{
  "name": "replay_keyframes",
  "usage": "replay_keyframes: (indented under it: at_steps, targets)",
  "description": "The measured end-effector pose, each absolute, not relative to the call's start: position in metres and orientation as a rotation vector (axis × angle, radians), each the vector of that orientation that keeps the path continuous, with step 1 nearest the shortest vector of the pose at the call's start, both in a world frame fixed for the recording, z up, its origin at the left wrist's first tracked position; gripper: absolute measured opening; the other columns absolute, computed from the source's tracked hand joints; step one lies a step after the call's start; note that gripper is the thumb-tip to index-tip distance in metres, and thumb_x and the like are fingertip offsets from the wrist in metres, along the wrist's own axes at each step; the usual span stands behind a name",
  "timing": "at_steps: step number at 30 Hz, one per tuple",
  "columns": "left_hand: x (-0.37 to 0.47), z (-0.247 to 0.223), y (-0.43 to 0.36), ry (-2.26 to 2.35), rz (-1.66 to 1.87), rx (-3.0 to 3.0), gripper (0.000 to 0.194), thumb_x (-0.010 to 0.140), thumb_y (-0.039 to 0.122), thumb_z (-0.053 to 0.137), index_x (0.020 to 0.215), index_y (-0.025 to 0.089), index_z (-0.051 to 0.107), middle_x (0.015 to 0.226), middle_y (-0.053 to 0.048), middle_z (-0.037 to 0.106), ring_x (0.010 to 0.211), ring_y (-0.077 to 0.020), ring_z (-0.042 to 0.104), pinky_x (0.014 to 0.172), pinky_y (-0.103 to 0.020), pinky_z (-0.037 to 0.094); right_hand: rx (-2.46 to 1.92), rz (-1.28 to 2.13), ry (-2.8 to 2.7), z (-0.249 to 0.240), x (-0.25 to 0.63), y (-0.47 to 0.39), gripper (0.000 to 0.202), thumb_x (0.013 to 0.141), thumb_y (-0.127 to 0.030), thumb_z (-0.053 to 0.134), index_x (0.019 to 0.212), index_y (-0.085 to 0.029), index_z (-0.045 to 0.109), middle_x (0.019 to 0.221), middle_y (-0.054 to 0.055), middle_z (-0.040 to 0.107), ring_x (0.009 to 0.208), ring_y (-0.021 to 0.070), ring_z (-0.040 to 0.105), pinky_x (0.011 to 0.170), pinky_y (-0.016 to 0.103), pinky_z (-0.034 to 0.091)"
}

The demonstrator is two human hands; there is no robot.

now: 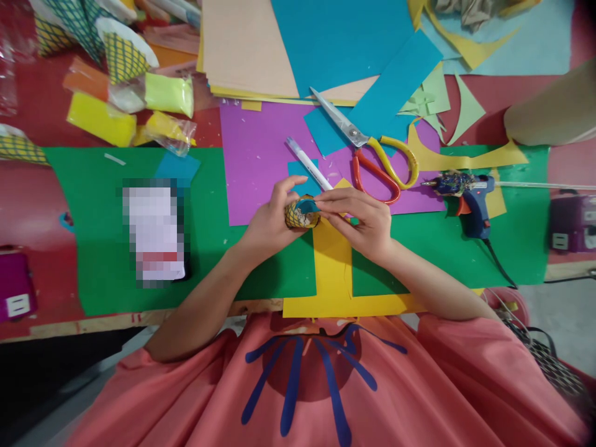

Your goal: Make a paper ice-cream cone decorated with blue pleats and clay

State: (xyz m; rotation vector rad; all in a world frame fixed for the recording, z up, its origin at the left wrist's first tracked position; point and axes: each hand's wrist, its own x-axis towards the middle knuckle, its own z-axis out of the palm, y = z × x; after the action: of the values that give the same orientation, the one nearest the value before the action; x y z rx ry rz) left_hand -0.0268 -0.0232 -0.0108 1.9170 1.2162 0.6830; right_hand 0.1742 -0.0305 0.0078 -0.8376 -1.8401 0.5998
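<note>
My left hand (266, 226) is closed around a small round piece (294, 218) covered in yellow and green checked cloth, its open end turned up. A whitish filling shows inside it. At its rim, the pinched fingers of my right hand (362, 218) hold a small blue piece of foam sheet or paper (307, 204), which lies partly in the opening. Just beyond my hands are a white marker pen (307, 162) and scissors (352, 133) with red and yellow handles, lying open on a purple sheet (261, 167).
A blue glue gun (477, 205) lies on the green sheet (410, 248) at right, its cord running forward. A blurred phone (156, 230) is at left. Yellow sheet strips (333, 261) lie under my hands. Clay packets (168, 94), checked cloth pieces and coloured sheets (251, 49) fill the back.
</note>
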Motion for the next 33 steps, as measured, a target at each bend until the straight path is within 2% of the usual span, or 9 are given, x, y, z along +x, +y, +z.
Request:
replay_keyframes:
  at_steps: [8, 33]
  targets:
    - [-0.0276, -0.0126, -0.0230, 1.202, 0.693, 1.949, 0.061, 0.083, 0.034, 0.063, 0.134, 0.024, 0.033, 0.090, 0.000, 0.066, 0.067, -0.0121, 0.064, 0.057, -0.021, 0.046, -0.807, 0.543, -1.861, 0.0071, 0.1735, -0.0299, 0.014, 0.088, -0.009, 0.064, 0.099, -0.015, 0.070, 0.101, 0.008, 0.077, 0.100, 0.0150, 0.073, 0.087, 0.026, 0.062]
    - [-0.0272, -0.0068, -0.0233, 1.211, 0.657, 1.980, 0.059, 0.083, 0.036, 0.063, 0.133, 0.023, 0.034, 0.090, 0.000, 0.066, 0.067, -0.0115, 0.063, 0.056, -0.021, 0.044, -0.806, 0.558, -1.883, 0.0069, 0.1734, -0.0306, 0.014, 0.091, -0.012, 0.061, 0.102, -0.017, 0.069, 0.102, 0.008, 0.076, 0.102, 0.0151, 0.073, 0.087, 0.028, 0.062]
